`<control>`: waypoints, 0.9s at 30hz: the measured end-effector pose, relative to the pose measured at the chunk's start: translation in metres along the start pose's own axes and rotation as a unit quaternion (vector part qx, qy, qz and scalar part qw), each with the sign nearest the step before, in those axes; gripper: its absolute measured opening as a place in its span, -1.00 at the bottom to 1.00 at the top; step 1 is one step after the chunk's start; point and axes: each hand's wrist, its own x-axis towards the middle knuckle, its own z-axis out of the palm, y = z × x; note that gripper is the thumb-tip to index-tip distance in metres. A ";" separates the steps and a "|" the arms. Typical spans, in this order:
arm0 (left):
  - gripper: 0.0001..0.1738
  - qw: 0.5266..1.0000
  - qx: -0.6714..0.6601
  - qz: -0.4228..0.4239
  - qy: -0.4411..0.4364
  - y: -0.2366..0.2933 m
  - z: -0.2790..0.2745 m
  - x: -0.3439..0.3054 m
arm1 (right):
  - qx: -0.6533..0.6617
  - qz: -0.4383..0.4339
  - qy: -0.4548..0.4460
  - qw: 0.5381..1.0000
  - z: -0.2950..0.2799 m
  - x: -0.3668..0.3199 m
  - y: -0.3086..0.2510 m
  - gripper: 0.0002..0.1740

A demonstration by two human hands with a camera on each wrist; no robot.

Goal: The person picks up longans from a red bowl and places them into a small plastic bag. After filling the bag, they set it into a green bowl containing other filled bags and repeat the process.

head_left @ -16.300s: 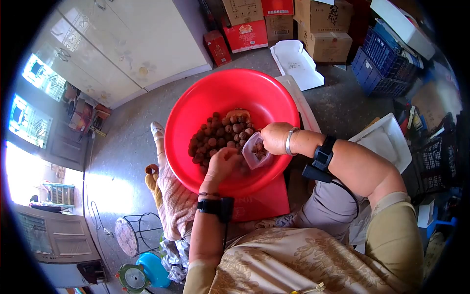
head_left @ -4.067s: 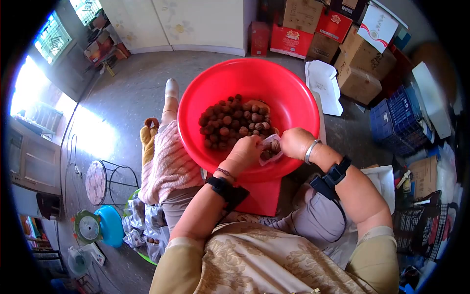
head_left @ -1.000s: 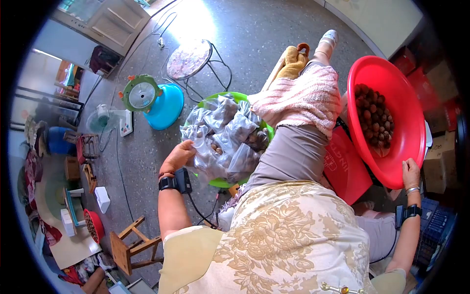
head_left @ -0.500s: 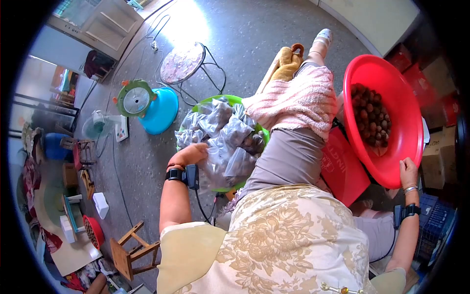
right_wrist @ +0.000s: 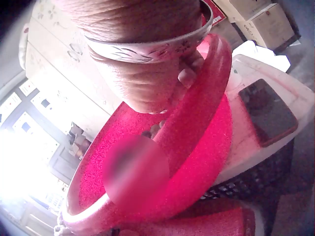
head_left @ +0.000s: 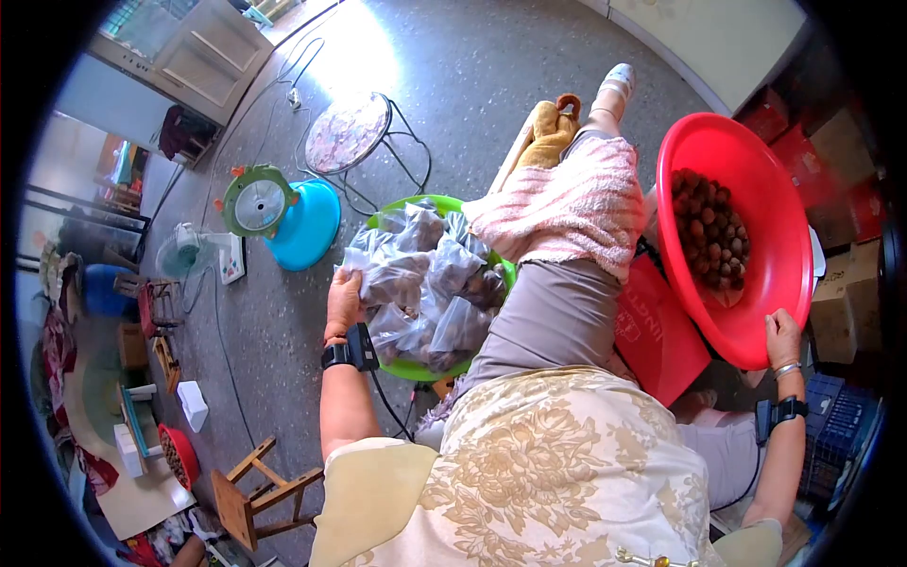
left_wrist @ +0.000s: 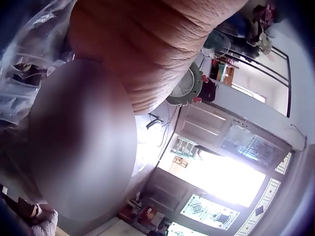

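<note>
My left hand (head_left: 344, 304) pinches the edge of a clear plastic bag (head_left: 385, 276) at the left side of a green basin (head_left: 404, 369). Several filled bags (head_left: 439, 295) are heaped in this basin. In the left wrist view, the hand (left_wrist: 133, 49) is beside crinkled plastic (left_wrist: 22, 73); its fingertips are hidden. On the right, my right hand (head_left: 782, 338) grips the near rim of a tilted red basin (head_left: 756, 321) with brown walnut-like balls (head_left: 710, 231) inside. The right wrist view shows the hand (right_wrist: 140, 86) curled over the red rim (right_wrist: 206, 88).
A pink striped towel (head_left: 572, 213) covers the leg between the basins. Beyond the green basin are a round stool (head_left: 348, 132) and a dial scale (head_left: 260, 208) by a blue basin (head_left: 312, 227). A wooden stool (head_left: 255, 496) stands lower left; a phone (right_wrist: 268, 113) lies beside the red basin.
The small bag was held over the red basin earlier; the body has since turned toward the green basin. In the last half second, my left hand moved left, drawing a bag's edge along.
</note>
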 end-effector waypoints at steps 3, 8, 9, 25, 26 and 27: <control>-0.80 0.996 -0.067 0.007 0.058 -0.022 -0.014 0.005 | -0.001 -0.004 0.007 1.000 0.000 0.000 -0.003 -0.78; -0.85 0.977 -0.150 0.003 0.150 -0.032 -0.033 -0.005 | -0.004 -0.010 0.001 1.000 -0.001 0.000 -0.007 -0.78; -0.82 0.976 -0.153 0.019 0.152 -0.033 -0.039 -0.004 | -0.004 -0.010 0.001 1.000 0.000 0.000 -0.007 -0.78; -0.82 0.964 0.243 -0.044 -0.102 0.032 -0.072 -0.007 | -0.018 -0.013 -0.006 1.000 0.003 0.002 -0.002 -0.79; -0.78 0.969 0.205 -0.032 -0.131 0.031 -0.063 -0.005 | -0.019 -0.012 -0.007 1.000 0.003 0.002 -0.003 -0.79; -0.74 0.973 0.166 -0.020 -0.160 0.036 -0.051 -0.006 | -0.020 -0.012 -0.007 1.000 0.002 0.002 -0.002 -0.79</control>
